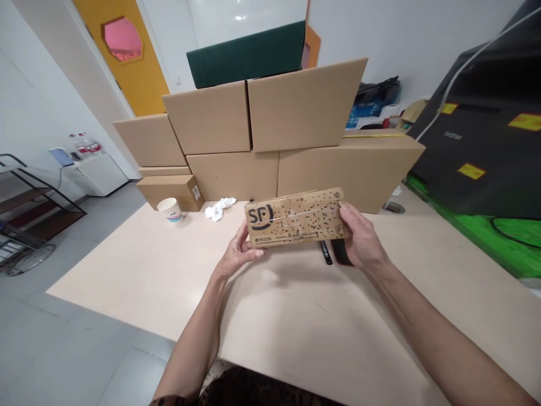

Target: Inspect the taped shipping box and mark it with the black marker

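Between my two hands, above the table [160, 270], is a small brown cardboard box [296, 217] with black "SF" print, dark specks and clear tape across its face. My left hand [239, 251] grips its left end, the thumb along the lower edge and the other fingers partly hidden behind. At the right end, my right hand [361, 234] is closed around the box's edge. Beneath the box, on the table, a black box cutter [326, 253] lies beside a dark flat item [341, 254], which the box and my right hand partly cover.
Large plain cartons [308, 107] are stacked along the table's back, a dark green box [249, 56] on top. A paper cup [169, 210] and crumpled tissue [220, 208] stand at back left. A roll of tape [394, 207] lies at back right. A black covered object [477, 124] rises on the right.
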`<state>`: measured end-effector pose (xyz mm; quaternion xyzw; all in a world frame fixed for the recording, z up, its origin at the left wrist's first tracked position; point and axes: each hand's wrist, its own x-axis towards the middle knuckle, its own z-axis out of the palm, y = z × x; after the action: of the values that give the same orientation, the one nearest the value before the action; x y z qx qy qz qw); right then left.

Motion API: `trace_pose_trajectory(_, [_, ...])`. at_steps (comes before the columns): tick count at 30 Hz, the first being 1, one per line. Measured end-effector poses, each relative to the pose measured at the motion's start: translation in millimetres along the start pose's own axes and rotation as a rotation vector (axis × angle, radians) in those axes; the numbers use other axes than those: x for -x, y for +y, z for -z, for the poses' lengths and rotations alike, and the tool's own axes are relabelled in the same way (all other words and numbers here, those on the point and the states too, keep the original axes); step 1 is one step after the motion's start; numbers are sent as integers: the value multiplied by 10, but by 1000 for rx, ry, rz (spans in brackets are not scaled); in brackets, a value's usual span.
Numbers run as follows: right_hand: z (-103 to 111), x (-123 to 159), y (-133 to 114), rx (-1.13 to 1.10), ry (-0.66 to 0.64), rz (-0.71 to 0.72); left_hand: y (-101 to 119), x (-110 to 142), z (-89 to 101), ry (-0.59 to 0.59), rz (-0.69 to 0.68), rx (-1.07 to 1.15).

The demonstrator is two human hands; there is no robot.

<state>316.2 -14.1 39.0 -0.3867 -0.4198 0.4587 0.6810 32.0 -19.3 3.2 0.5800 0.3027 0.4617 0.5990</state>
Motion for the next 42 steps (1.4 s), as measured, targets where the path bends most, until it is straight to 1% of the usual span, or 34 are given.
trace_pose_trajectory(2, [49, -68, 55, -4, 67, 16, -60, -10, 10, -16, -32, -148])
trace_pose_trajectory(3, [76, -103, 86, -5, 91, 8, -99, -16, 27, -2, -66, -258])
trace_pose_trajectory(4, [101, -135, 114, -6, 107, -14, -141, -21, 50, 39, -123, -392])
trace_pose_trajectory(6, [135, -179, 153, -14, 113, -98, -217, -28, 100, 131, -252, -653])
trace_pose_trajectory(8, [135, -193, 164, -44, 101, -223, -260, -31, 141, 207, -387, -839])
trace_pose_trajectory(9, [123, -189, 160, -63, 94, -290, -265, -32, 154, 224, -448, -886])
trace_pose_trajectory(11, [84, -164, 144, -88, 74, -406, -247, -34, 165, 217, -543, -902])
trace_pose_trajectory(13, [45, -127, 129, -85, 38, -483, -205, -37, 164, 218, -581, -854])
trace_pose_trajectory(15, [25, -91, 123, -61, -18, -505, -158, -38, 154, 271, -544, -763])
trace_pose_trajectory(18, [25, -50, 125, -24, -91, -439, -98, -33, 111, 358, -392, -527])
trace_pose_trajectory(21, [23, -26, 130, -14, -120, -340, -48, -31, 35, 376, -273, -312])
trace_pose_trajectory(23, [10, -14, 132, 2, -153, -289, -22, -34, -17, 376, -230, -237])
trace_pose_trajectory(26, [-3, -2, 135, 69, -208, -202, -7, -45, -59, 371, -191, -187])
trace_pose_trajectory(28, [6, 3, 138, 94, -227, -175, -18, -53, -57, 381, -163, -162])
trace_pose_trajectory(33, [39, 19, 148, 107, -253, -228, -71, -73, -13, 469, -118, -123])
trace_pose_trajectory(37, [21, 46, 164, 135, -315, -196, -72, -78, -4, 479, -117, -142])
trace_pose_trajectory(39, [9, 51, 174, 133, -305, -215, -62, -75, 1, 484, -118, -141])
trace_pose_trajectory(42, [-7, 46, 197, 90, -206, -321, -56, -74, 19, 522, -99, -125])
